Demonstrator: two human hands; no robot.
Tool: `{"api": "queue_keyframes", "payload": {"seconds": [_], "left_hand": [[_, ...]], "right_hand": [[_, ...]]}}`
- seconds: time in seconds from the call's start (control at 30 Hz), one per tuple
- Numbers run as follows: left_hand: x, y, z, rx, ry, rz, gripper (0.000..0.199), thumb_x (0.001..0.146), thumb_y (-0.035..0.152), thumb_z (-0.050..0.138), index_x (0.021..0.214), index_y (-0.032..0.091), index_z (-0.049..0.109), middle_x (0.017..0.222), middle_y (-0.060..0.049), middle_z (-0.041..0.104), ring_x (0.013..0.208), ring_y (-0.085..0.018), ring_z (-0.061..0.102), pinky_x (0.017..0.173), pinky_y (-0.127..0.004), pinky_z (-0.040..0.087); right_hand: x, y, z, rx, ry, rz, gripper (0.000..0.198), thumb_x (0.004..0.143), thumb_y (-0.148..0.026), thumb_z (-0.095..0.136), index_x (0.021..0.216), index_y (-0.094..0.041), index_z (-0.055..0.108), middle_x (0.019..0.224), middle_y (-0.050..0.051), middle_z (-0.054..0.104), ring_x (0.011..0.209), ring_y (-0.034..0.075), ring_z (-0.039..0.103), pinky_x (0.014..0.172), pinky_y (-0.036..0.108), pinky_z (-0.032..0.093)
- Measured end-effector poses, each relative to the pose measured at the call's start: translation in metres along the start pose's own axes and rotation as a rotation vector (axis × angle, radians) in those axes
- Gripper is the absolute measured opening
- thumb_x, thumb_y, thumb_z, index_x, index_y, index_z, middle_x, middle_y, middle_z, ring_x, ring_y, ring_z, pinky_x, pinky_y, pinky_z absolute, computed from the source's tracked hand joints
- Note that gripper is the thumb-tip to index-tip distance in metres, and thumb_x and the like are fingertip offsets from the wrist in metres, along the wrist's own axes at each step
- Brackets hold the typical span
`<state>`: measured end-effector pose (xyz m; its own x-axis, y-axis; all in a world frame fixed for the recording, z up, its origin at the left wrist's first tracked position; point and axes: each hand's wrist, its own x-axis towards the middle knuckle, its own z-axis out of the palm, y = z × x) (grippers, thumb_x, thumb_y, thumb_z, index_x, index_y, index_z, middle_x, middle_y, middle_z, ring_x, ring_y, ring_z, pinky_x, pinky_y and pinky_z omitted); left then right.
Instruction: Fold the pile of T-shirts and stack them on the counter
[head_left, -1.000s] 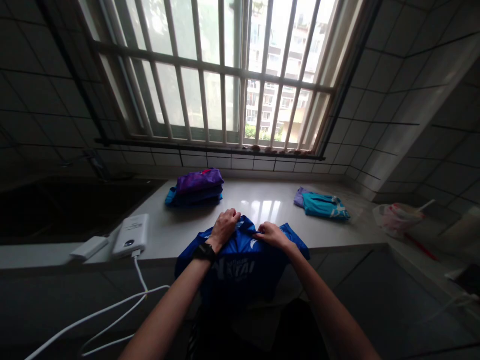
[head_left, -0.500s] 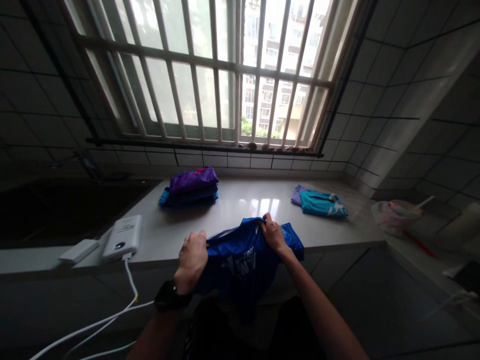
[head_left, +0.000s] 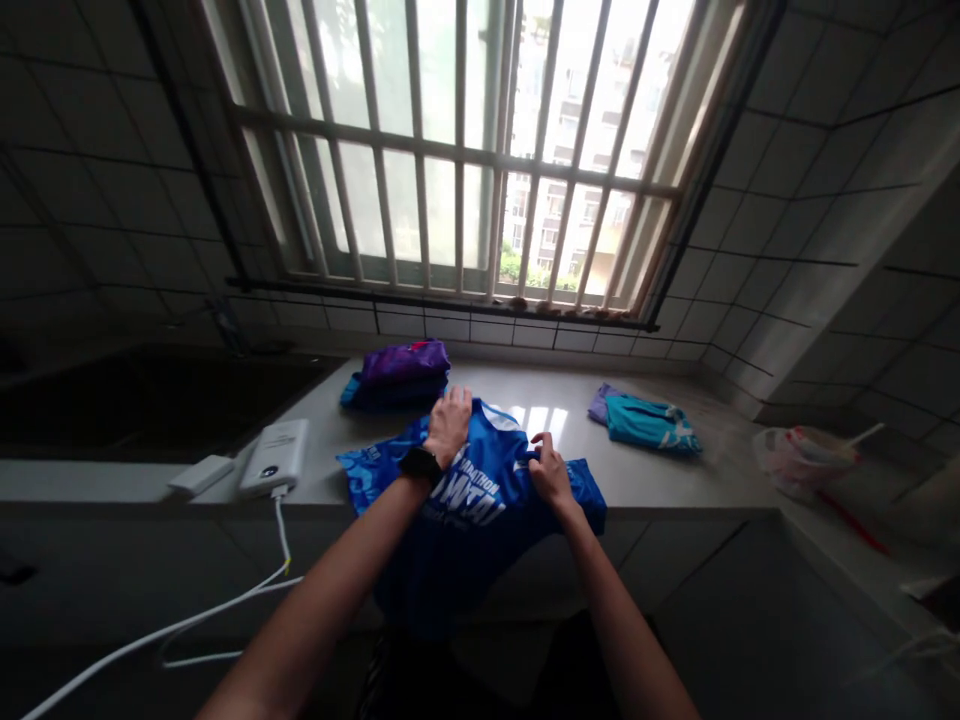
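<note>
A blue T-shirt [head_left: 469,490] with white lettering lies front up over the counter's edge, its lower part hanging down in shadow. Its pale collar opening faces the window, and both sleeves spread out sideways. At the left shoulder seam, my left hand [head_left: 448,425] has its fingers closed on the fabric; a dark watch sits on that wrist. My right hand [head_left: 549,472] pinches the opposite shoulder, next to the right sleeve. The fingertips of both hands are partly hidden. Behind my left hand stands a stack of folded purple and blue clothes [head_left: 405,367].
Folded teal and lilac clothes [head_left: 651,421] lie at the right on the white counter [head_left: 510,378]. A white power bank [head_left: 277,455] with a cable [head_left: 283,535] and a small white box [head_left: 201,475] are at the left, by the dark sink [head_left: 150,400]. A plastic bag [head_left: 802,458] sits far right.
My left hand has moved up and right to the shirt's shoulder. The shirt has spread flatter, showing its left sleeve, collar and more lettering. My right hand stays at its shoulder. The view has shifted slightly.
</note>
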<state>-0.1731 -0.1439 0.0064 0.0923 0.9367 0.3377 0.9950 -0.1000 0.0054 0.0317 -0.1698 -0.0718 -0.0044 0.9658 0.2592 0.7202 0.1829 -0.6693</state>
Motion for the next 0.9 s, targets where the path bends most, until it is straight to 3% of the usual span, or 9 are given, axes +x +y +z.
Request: {"api": "queue_keyframes", "payload": {"seconds": [0.1, 0.2, 0.3, 0.43, 0.5, 0.6, 0.7, 0.77, 0.9], "left_hand": [[-0.028, 0.002, 0.036, -0.018, -0.14, 0.001, 0.035, 0.096, 0.02, 0.05, 0.126, 0.008, 0.066, 0.126, -0.022, 0.068, 0.122, -0.031, 0.062, 0.101, -0.038, 0.05], [-0.04, -0.014, 0.054, -0.104, -0.228, 0.04, 0.048, 0.099, 0.031, 0.047, 0.143, 0.015, 0.056, 0.154, -0.019, 0.051, 0.147, -0.03, 0.042, 0.117, -0.043, 0.037], [-0.036, -0.035, 0.057, -0.191, -0.362, 0.085, 0.062, 0.099, 0.047, 0.045, 0.155, 0.02, 0.042, 0.166, -0.014, 0.032, 0.156, -0.029, 0.025, 0.124, -0.045, 0.025], [-0.024, -0.048, 0.057, -0.196, -0.426, 0.109, 0.077, 0.097, 0.062, 0.041, 0.159, 0.018, 0.034, 0.169, -0.015, 0.024, 0.157, -0.032, 0.02, 0.124, -0.046, 0.022], [-0.017, -0.045, 0.061, -0.172, -0.394, 0.07, 0.08, 0.097, 0.065, 0.038, 0.16, 0.017, 0.032, 0.169, -0.016, 0.022, 0.157, -0.033, 0.019, 0.124, -0.046, 0.022], [-0.006, -0.036, 0.07, -0.128, -0.331, -0.012, 0.079, 0.098, 0.064, 0.034, 0.161, 0.016, 0.031, 0.169, -0.016, 0.021, 0.157, -0.033, 0.019, 0.125, -0.047, 0.02], [0.004, -0.031, 0.078, -0.109, -0.31, -0.054, 0.079, 0.098, 0.063, 0.032, 0.161, 0.015, 0.031, 0.17, -0.015, 0.022, 0.157, -0.033, 0.02, 0.125, -0.047, 0.02], [0.007, -0.03, 0.08, -0.105, -0.31, -0.055, 0.079, 0.098, 0.063, 0.031, 0.161, 0.014, 0.03, 0.17, -0.015, 0.021, 0.157, -0.033, 0.019, 0.125, -0.047, 0.02], [0.007, -0.032, 0.08, -0.089, -0.309, -0.045, 0.079, 0.099, 0.062, 0.031, 0.161, 0.014, 0.029, 0.17, -0.015, 0.021, 0.157, -0.033, 0.02, 0.125, -0.046, 0.02]], "right_hand": [[0.0, 0.004, 0.006, -0.019, 0.004, -0.026, 0.048, 0.066, -0.009, 0.045, 0.111, -0.023, 0.053, 0.093, 0.007, 0.069, 0.086, 0.025, 0.066, 0.077, 0.031, 0.047], [0.0, 0.008, 0.005, -0.011, -0.023, -0.065, 0.05, 0.063, -0.008, 0.044, 0.108, -0.022, 0.058, 0.089, 0.005, 0.066, 0.084, 0.023, 0.064, 0.075, 0.03, 0.047], [0.01, 0.016, -0.013, 0.009, -0.189, -0.144, 0.046, 0.062, -0.007, 0.044, 0.101, -0.022, 0.063, 0.086, 0.002, 0.065, 0.083, 0.02, 0.062, 0.075, 0.027, 0.047], [0.051, 0.025, -0.054, -0.147, -0.434, -0.149, 0.035, 0.062, -0.003, 0.051, 0.087, -0.022, 0.066, 0.075, -0.003, 0.062, 0.072, 0.016, 0.059, 0.066, 0.023, 0.045], [0.074, 0.026, -0.072, -0.269, -0.253, -0.091, 0.026, 0.069, -0.002, 0.055, 0.084, -0.02, 0.066, 0.076, 0.0, 0.064, 0.073, 0.017, 0.06, 0.069, 0.024, 0.046], [0.092, 0.027, -0.084, -0.389, 0.14, 0.0, 0.021, 0.085, -0.007, 0.054, 0.099, -0.016, 0.067, 0.102, 0.014, 0.069, 0.097, 0.025, 0.063, 0.089, 0.036, 0.047], [0.082, 0.032, -0.074, -0.447, 0.291, -0.009, 0.031, 0.092, -0.01, 0.05, 0.12, -0.01, 0.063, 0.128, 0.023, 0.061, 0.124, 0.032, 0.054, 0.109, 0.048, 0.036], [0.068, 0.036, -0.058, -0.46, 0.249, -0.108, 0.038, 0.094, -0.011, 0.047, 0.13, -0.009, 0.06, 0.138, 0.022, 0.058, 0.132, 0.031, 0.051, 0.115, 0.046, 0.033], [0.05, 0.037, -0.022, -0.488, -0.063, -0.23, 0.051, 0.1, -0.029, 0.048, 0.149, -0.015, 0.049, 0.16, 0.015, 0.043, 0.149, 0.028, 0.037, 0.12, 0.044, 0.031]]}}
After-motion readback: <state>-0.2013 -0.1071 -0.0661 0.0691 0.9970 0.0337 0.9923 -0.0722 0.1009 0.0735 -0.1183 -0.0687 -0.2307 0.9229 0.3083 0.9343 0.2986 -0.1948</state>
